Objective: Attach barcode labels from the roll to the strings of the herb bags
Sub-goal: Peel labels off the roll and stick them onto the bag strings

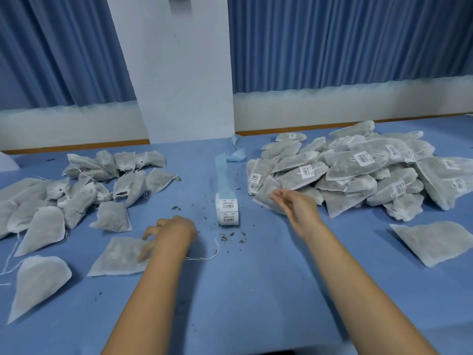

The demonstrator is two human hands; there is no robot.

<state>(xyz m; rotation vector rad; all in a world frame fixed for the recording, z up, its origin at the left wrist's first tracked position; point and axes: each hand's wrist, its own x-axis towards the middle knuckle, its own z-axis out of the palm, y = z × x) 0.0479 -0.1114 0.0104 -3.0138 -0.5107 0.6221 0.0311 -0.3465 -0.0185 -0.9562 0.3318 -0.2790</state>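
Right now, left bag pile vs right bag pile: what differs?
Labels: the left pile shows none; the right pile carries white barcode labels on its strings. Layout: the left pile lies spread loosely; the right pile is heaped, bags on bags. Both: same pale herb bags on the blue table.

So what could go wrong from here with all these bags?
The lone bag by the labelled pile shows no label, so it might get counted as done. Herb crumbs lie beside the label roll and could stick to a label's glue. The loose string beside the left hand could snag on that arm.
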